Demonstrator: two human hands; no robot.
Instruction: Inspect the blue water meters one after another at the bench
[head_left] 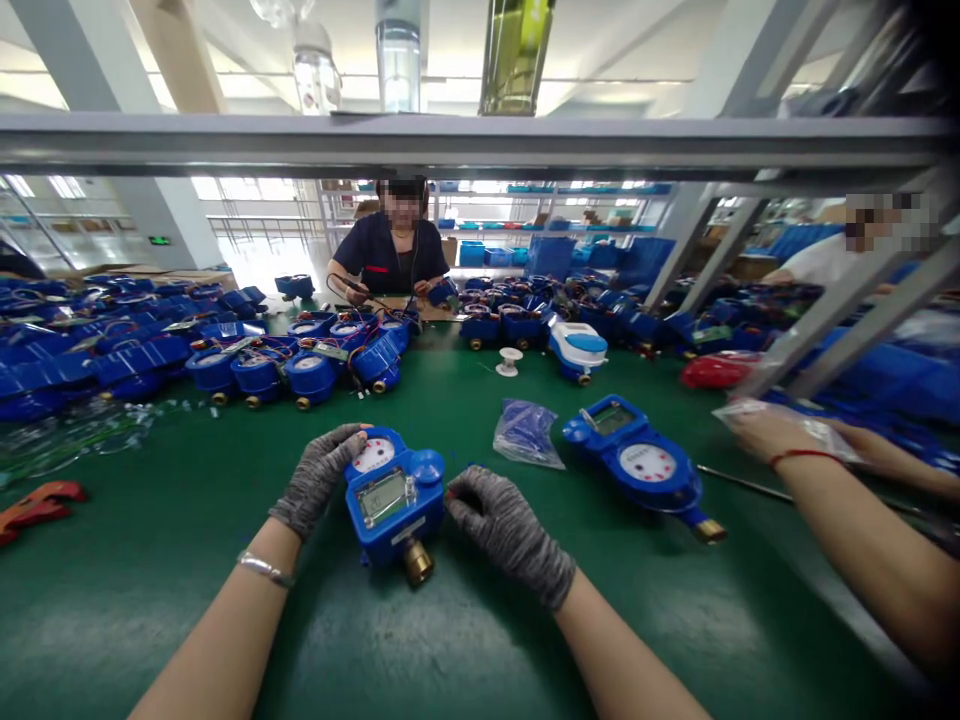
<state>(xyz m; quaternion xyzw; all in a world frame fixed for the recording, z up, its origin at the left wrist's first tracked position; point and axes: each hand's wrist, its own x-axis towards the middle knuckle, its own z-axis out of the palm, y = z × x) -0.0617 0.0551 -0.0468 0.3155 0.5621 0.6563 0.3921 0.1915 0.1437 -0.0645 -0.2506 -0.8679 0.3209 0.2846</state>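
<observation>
A blue water meter [394,500] with a small screen, a round dial and a brass fitting lies on the green table [150,580] in front of me. My left hand [319,478], in a grey knit glove, is curled around the meter's left side near the dial. My right hand [506,528], also gloved, presses against the meter's right side with fingers closed. A second blue meter [641,462] lies to the right, apart from both hands.
Rows of blue meters [300,365] crowd the far half of the table. A small plastic bag [525,432] lies near the second meter. A co-worker's arm [847,520] reaches in from the right. Another person [390,255] sits opposite. Orange pliers [34,505] lie at left.
</observation>
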